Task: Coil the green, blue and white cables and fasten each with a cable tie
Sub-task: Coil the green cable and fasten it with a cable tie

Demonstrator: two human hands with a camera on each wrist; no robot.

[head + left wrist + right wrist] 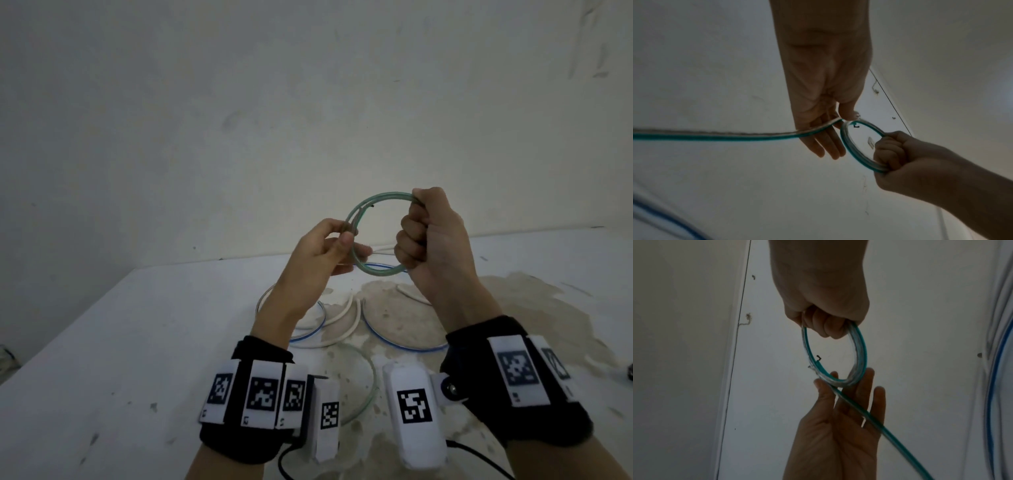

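The green cable (376, 198) is wound into a small round coil held up above the table. My right hand (424, 240) grips the coil's right side in a fist. My left hand (329, 246) pinches the left side between thumb and forefinger, its other fingers straight. In the left wrist view the loose green cable (715, 136) runs from the left hand (824, 133) off to the left. In the right wrist view the coil (861, 350) hangs from the right hand (828, 318). A small black bit (819, 357) sticks out of the coil.
On the white table (137, 342) below my hands lie loops of the blue cable (394, 339) and the white cable (346, 310). The green cable's tail (371, 383) curves between my wrists. A stained patch (513, 308) spreads under them. A wall stands close behind.
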